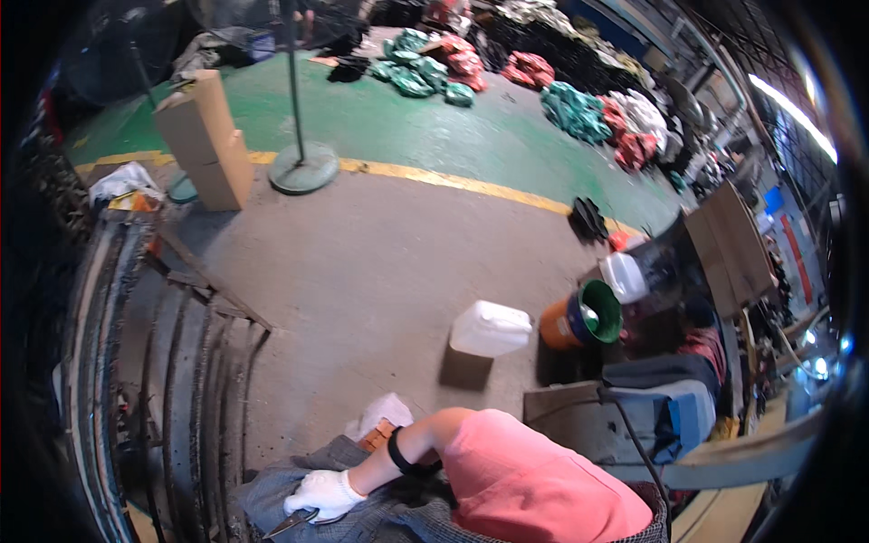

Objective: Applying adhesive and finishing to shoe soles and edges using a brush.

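Metal tool partly hidden by gloved hand

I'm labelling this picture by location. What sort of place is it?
Probably an industrial workshop or warehouse: a green floor edged by a yellow line, heaps of red and green bundles, and a gloved hand holding a metal tool.

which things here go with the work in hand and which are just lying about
With the work:
right hand, white-gloved
metal hand tool in its fingers
grey checked cloth beneath

Apparently just lying about:
white jug on the floor
orange bucket beside it
cardboard boxes, stacked
green bundles farther off
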`<move>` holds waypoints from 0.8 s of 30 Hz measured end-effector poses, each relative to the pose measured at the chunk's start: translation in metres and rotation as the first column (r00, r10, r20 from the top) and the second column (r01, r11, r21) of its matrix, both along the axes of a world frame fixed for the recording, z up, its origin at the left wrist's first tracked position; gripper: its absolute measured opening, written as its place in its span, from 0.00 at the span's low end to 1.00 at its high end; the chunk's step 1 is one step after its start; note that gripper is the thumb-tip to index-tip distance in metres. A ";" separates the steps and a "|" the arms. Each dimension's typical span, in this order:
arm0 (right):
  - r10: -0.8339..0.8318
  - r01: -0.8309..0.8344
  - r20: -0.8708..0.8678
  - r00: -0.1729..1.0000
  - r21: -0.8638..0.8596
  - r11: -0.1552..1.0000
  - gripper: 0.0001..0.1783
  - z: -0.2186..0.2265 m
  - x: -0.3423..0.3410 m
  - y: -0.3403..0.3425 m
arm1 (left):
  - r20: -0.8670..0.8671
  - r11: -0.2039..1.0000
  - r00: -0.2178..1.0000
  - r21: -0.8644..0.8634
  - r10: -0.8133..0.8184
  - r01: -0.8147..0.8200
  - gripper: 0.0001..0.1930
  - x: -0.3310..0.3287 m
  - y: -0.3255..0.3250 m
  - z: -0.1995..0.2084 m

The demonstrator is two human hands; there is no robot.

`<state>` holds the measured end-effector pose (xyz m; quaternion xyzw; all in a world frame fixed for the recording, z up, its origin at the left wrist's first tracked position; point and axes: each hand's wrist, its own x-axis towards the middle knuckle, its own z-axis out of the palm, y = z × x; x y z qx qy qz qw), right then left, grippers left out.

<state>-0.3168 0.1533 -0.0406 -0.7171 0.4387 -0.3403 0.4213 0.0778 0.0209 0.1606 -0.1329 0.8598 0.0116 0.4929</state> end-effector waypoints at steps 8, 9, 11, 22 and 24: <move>0.027 -0.019 -0.065 0.998 0.128 0.992 0.24 0.000 0.005 -0.013 | -0.099 0.882 0.904 -0.199 0.415 -0.427 0.31 0.058 0.121 0.011; 0.002 0.011 -0.074 0.997 0.179 0.984 0.24 -0.005 0.006 -0.017 | -0.118 0.847 0.874 -0.213 0.472 -0.486 0.31 0.060 0.145 0.008; -0.044 0.071 -0.096 0.994 0.294 0.953 0.24 0.000 0.008 -0.026 | -0.147 0.758 0.795 -0.243 0.588 -0.606 0.31 0.063 0.201 0.004; -0.228 0.359 -0.345 0.910 0.384 0.851 0.30 -0.051 -0.007 -0.032 | -0.233 0.316 0.358 -0.198 0.904 -0.928 0.31 -0.016 0.396 -0.015; -0.241 0.376 -0.360 0.901 0.377 0.846 0.31 -0.052 -0.005 -0.036 | -0.496 0.219 0.244 -0.109 0.833 -0.970 0.34 0.032 0.458 -0.084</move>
